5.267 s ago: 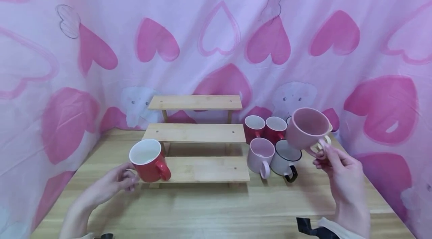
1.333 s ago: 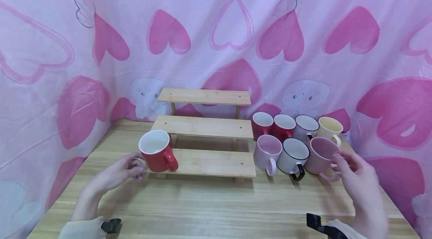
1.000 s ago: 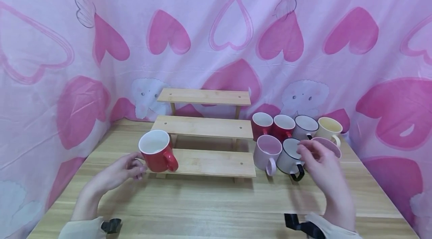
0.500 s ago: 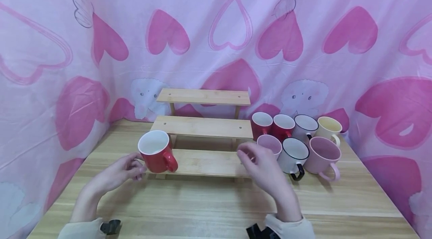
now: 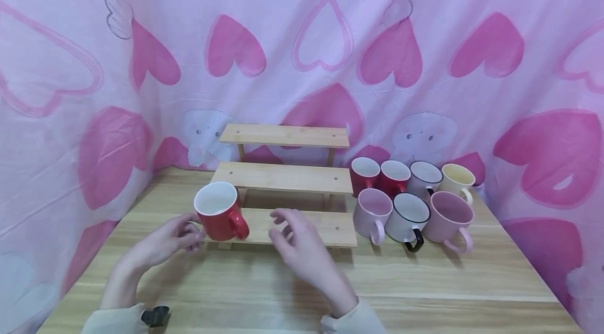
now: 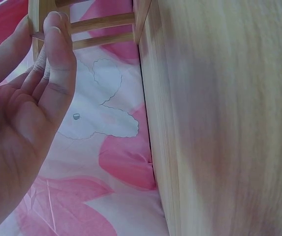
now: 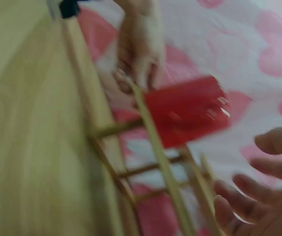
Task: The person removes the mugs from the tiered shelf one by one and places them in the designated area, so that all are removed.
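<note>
A red mug (image 5: 217, 218) with a white inside stands upright at the left end of the lowest board of a three-step wooden shelf (image 5: 288, 176), handle toward the right. Just left of it, my left hand (image 5: 162, 242) pinches the end of that board between thumb and fingers, as the left wrist view shows the hand (image 6: 27, 113) on the board end (image 6: 42, 19). My right hand (image 5: 306, 252) is over the front edge of the lowest board, holding nothing, fingers loosely bent and pointing toward the red mug. In the right wrist view the mug (image 7: 190, 113) is blurred.
Several mugs stand in two rows right of the shelf: red mugs (image 5: 365, 174) and a yellow mug (image 5: 457, 179) are at the back; a small pink mug (image 5: 370, 213), a black-rimmed white mug (image 5: 408, 216) and a large pink mug (image 5: 448, 218) are in front. A heart-patterned cloth (image 5: 306, 35) hangs behind.
The large pink mug, held up by my right hand earlier, now stands on the table, let go. My right hand has swept left toward the red mug. My left hand stays at the board end.
</note>
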The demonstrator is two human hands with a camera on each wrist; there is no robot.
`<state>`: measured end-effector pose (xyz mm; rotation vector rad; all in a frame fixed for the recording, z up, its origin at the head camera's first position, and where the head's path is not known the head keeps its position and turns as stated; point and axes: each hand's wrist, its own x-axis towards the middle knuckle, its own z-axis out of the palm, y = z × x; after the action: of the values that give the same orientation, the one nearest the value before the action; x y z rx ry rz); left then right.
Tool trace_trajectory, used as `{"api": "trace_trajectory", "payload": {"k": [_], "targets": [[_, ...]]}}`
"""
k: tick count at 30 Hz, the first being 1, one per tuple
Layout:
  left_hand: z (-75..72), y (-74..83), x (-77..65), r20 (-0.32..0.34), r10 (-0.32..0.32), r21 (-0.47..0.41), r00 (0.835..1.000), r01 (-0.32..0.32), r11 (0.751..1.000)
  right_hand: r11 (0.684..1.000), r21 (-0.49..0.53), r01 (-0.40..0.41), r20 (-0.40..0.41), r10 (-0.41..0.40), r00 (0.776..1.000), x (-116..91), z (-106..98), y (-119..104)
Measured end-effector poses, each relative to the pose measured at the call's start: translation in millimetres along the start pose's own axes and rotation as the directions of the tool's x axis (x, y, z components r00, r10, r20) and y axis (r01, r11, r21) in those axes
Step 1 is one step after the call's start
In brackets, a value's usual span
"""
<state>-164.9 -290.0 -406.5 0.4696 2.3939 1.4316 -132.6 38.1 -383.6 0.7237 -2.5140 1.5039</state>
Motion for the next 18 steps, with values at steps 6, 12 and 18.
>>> {"api": "trace_trajectory", "payload": {"k": [6,12,18], "targets": [[-0.4,-0.4,-0.6,0.004,-0.004,-0.004,1.000,0.004,1.000,0.972,0.214,-0.101,0.058,0.090,0.994,11,33,-3],[-0.4,-0.3,-1.1,0.014,0.026,-0.020,1.000,-0.026,0.999,0.971,0.224,-0.086,0.113,0.061,0.992,21,43,-9],[0.1,-0.8,-1.7,0.009,0.056,-0.015,0.998,-0.056,0.998,0.983,0.179,-0.045,0.105,0.027,0.994,28,46,-12]]}}
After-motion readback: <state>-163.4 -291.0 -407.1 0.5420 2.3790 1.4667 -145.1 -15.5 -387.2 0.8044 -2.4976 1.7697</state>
